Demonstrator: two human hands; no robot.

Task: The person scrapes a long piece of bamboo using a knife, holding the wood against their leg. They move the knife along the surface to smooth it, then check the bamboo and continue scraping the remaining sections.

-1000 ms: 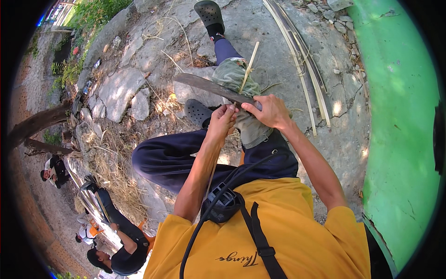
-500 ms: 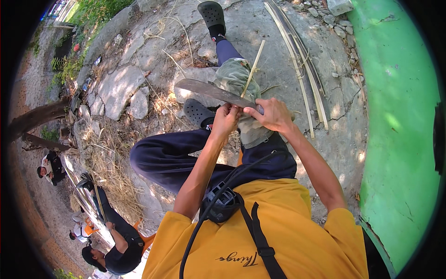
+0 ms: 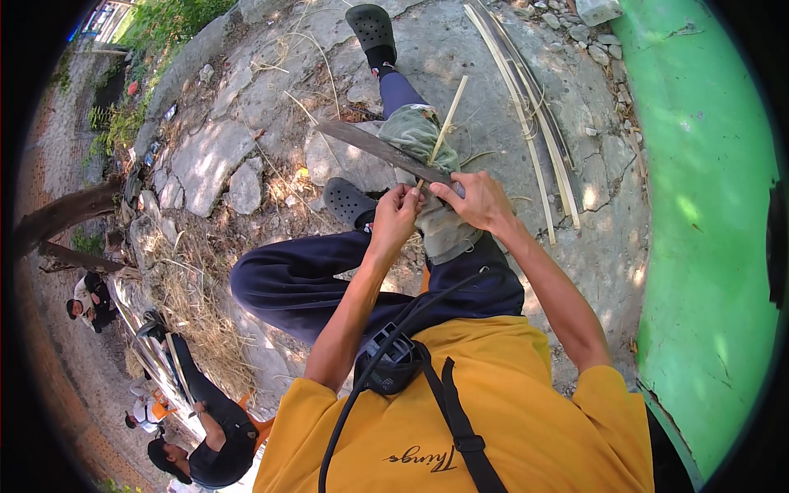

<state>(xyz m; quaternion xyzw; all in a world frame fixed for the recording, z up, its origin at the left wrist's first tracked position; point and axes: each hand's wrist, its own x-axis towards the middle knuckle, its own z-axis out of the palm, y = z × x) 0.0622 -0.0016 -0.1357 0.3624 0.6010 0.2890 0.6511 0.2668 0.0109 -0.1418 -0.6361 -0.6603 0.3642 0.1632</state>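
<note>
Pinched a slim pale strip [image 3: 449, 115] in the fingers of the left hand [image 3: 396, 218], drawn narrow on it just below a large dark blade [image 3: 370, 143]. Showed the pale strip passing beneath the blade and slanting up beyond it to a free upper tip. Gripped the right-hand end of the blade in the fingers of the right hand [image 3: 483, 201], closed around it, with the thumb pointing left toward the strip; could not tell the handle's form under the grasp. Pointed the far end of the blade up and left, well apart from both hands. Had beneath blade and strip a grey-green cloth [image 3: 411, 127], wrapped about the outstretched right leg; could not tell whether touching. Wore navy trousers [image 3: 300, 279], a yellow T-shirt [image 3: 509, 394] with dark lettering, dark perforated clogs [image 3: 371, 29] and, at the front, a black device [image 3: 386, 361] with cable and strap. Listed, ahead on the right, a bundle of long strips [image 3: 526, 107], pale and dark, on cracked concrete [image 3: 608, 164]; at far right, a green surface [image 3: 699, 246] with stones [image 3: 579, 33] near its upper part. Listed, on the left, dry straw [image 3: 197, 320], a tree trunk [image 3: 70, 214] and green plants [image 3: 177, 25]. Included, at lower left, a seated person in black [image 3: 218, 444] on an orange chair [image 3: 263, 429], with one hand at another long strip [image 3: 177, 367].
</note>
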